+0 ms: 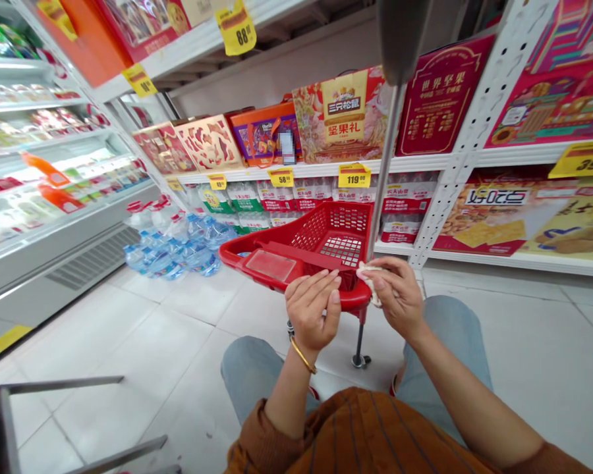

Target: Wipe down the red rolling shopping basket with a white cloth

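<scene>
I sit or crouch in a shop aisle, with a red plastic shopping basket on wheels point(321, 247) in front of my knees. My left hand point(312, 309) is raised before the basket's near rim, fingers curled loosely, nothing visible in it; a gold bangle circles the wrist. My right hand point(396, 293) is pinched on a small pale crumpled thing point(367, 271), perhaps a cloth or wrapper, held against the basket's near right rim, next to the grey upright handle pole point(383, 171). The basket looks empty inside.
Shelves ahead hold red gift boxes point(343, 118) with yellow price tags point(354, 176), and packs of bottled water point(405, 197) below. Large water jugs point(172, 247) stand on the floor at left beside a chilled display case point(54, 197). Metal bars point(59, 385) lie at lower left.
</scene>
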`<move>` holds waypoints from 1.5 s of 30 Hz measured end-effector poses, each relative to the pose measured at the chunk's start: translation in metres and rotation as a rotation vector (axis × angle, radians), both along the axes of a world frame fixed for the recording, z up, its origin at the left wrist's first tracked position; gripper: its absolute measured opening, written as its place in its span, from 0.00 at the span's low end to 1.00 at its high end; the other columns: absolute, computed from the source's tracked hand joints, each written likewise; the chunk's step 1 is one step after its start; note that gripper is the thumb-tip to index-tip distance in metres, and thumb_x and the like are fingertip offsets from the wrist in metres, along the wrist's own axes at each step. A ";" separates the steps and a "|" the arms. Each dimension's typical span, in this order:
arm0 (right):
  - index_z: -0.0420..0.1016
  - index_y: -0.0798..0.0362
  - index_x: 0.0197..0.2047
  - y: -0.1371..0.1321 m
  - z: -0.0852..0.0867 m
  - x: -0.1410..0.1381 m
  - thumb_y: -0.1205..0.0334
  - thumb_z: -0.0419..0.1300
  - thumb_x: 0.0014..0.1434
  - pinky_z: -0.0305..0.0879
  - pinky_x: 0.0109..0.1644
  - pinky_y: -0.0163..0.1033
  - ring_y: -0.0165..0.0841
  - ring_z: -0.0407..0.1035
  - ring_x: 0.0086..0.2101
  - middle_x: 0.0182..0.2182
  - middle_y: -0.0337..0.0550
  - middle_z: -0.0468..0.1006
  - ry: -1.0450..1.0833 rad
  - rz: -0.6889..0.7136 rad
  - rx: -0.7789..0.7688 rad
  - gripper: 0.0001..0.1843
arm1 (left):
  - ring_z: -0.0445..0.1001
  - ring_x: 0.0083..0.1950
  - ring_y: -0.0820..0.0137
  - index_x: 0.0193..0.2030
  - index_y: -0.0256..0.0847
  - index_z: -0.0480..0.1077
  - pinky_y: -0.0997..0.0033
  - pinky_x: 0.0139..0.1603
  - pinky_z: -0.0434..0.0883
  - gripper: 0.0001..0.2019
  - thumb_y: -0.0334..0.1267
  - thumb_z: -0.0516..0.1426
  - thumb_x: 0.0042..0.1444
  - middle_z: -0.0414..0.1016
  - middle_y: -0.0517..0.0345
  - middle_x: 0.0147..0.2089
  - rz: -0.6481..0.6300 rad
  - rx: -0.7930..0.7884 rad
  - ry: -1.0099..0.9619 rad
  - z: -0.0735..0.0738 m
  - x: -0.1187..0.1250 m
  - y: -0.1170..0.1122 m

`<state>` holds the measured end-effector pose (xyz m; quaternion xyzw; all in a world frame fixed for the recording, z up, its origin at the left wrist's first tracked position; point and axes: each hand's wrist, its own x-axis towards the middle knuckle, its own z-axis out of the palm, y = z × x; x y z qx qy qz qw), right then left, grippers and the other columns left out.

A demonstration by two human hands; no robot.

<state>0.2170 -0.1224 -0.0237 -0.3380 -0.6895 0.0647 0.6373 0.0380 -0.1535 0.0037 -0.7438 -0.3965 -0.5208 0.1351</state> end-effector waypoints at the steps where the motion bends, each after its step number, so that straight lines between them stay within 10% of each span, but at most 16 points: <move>1: 0.81 0.47 0.43 -0.001 0.001 0.000 0.61 0.56 0.63 0.71 0.49 0.45 0.37 0.72 0.44 0.42 0.46 0.76 0.006 -0.020 -0.011 0.11 | 0.79 0.49 0.67 0.45 0.41 0.76 0.61 0.53 0.65 0.12 0.31 0.51 0.61 0.82 0.54 0.45 -0.001 0.002 -0.001 0.000 -0.001 0.000; 10: 0.77 0.47 0.46 -0.025 0.026 -0.023 0.65 0.59 0.61 0.70 0.47 0.45 0.36 0.74 0.42 0.39 0.44 0.81 -0.130 0.172 0.163 0.11 | 0.78 0.49 0.66 0.44 0.41 0.76 0.61 0.53 0.65 0.13 0.32 0.51 0.62 0.82 0.54 0.45 -0.003 -0.009 0.009 -0.003 -0.001 0.000; 33: 0.75 0.46 0.51 0.013 -0.023 -0.008 0.63 0.56 0.64 0.67 0.54 0.52 0.40 0.72 0.49 0.46 0.46 0.79 0.083 0.029 0.087 0.13 | 0.80 0.43 0.67 0.39 0.42 0.77 0.62 0.48 0.68 0.10 0.31 0.53 0.59 0.83 0.56 0.40 0.016 0.024 -0.029 -0.002 0.001 0.012; 45: 0.77 0.48 0.46 -0.004 0.015 -0.030 0.67 0.60 0.59 0.71 0.47 0.47 0.36 0.74 0.42 0.37 0.42 0.82 -0.052 0.197 0.255 0.11 | 0.80 0.40 0.67 0.35 0.42 0.77 0.63 0.47 0.68 0.09 0.31 0.54 0.57 0.83 0.58 0.37 0.023 0.016 -0.022 -0.002 -0.003 0.010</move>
